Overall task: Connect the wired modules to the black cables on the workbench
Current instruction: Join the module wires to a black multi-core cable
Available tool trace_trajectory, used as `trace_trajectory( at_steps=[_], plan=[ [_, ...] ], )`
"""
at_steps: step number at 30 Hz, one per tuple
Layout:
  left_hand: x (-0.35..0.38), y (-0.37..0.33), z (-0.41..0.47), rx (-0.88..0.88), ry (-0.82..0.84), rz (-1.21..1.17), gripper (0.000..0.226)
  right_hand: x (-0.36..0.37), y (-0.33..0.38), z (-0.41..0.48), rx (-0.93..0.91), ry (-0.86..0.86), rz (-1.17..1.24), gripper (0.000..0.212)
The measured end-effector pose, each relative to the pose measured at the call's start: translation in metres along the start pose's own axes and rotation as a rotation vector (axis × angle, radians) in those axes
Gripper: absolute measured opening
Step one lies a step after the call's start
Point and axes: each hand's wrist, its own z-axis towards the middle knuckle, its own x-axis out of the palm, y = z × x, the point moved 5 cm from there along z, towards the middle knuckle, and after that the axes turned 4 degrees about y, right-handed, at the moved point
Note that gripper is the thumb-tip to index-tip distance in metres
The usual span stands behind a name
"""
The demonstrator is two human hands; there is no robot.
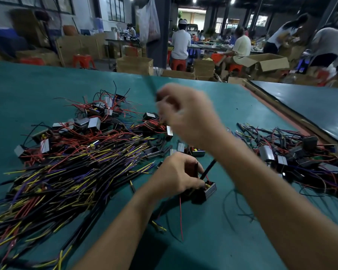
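Head view: the left hand point(176, 177) rests low on the green surface point(232, 106), fingers curled around a small module point(208, 190) with red wires. The right hand point(185, 117) is raised above it and blurred, fingers closed on a black cable point(151, 85). Loose cables point(66, 182) are heaped at left, and wired modules point(300, 154) are piled at right.

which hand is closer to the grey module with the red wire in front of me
Left. The left hand grips the grey module itself; the right hand, blurred, is raised farther back, seemingly holding a black cable.
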Motion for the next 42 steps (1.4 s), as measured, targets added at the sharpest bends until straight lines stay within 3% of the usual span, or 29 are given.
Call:
trace_trajectory(
  at_steps=[3, 6, 11, 15, 22, 26, 31, 33, 35, 37, 42],
  plan=[
    [0.005, -0.002, 0.003, 0.038, -0.041, -0.044, 0.018, -0.018, -0.034, -0.016, 0.176, -0.005, 0.459, 0.011],
    [0.002, 0.002, 0.003, -0.040, -0.128, 0.006, 0.023, -0.020, -0.067, -0.028, 0.262, -0.069, 0.524, 0.010],
    [-0.003, 0.002, -0.004, -0.167, -0.357, 0.162, 0.025, -0.031, -0.128, -0.062, 0.484, -0.396, 0.813, 0.013],
    [0.001, -0.005, -0.004, -0.144, -0.367, 0.220, 0.022, -0.024, -0.149, -0.080, 0.535, -0.373, 1.019, 0.016],
    [0.003, -0.005, -0.002, -0.080, -0.221, 0.084, 0.021, -0.018, -0.149, -0.083, 0.647, -0.361, 1.038, 0.018],
    [0.007, -0.006, 0.000, -0.076, -0.143, 0.023, 0.021, 0.003, -0.122, -0.073, 0.708, -0.191, 1.188, 0.017],
    [0.009, 0.001, 0.001, -0.081, -0.088, -0.039, 0.020, 0.030, -0.035, -0.009, 0.489, 0.199, 1.187, 0.011],
    [0.008, 0.003, -0.002, -0.076, -0.075, -0.166, 0.024, 0.031, -0.011, 0.006, 0.386, 0.325, 1.143, 0.013],
    [0.006, 0.004, -0.003, -0.085, -0.066, -0.240, 0.030, 0.018, -0.012, 0.007, 0.323, 0.293, 1.097, 0.014],
    [0.005, 0.006, 0.000, -0.119, -0.070, -0.268, 0.034, -0.001, -0.037, -0.006, 0.343, 0.146, 1.082, 0.012],
    [0.004, 0.008, 0.004, -0.135, -0.092, -0.421, 0.032, -0.009, -0.113, -0.070, 0.582, -0.076, 1.007, 0.010]
  ],
)
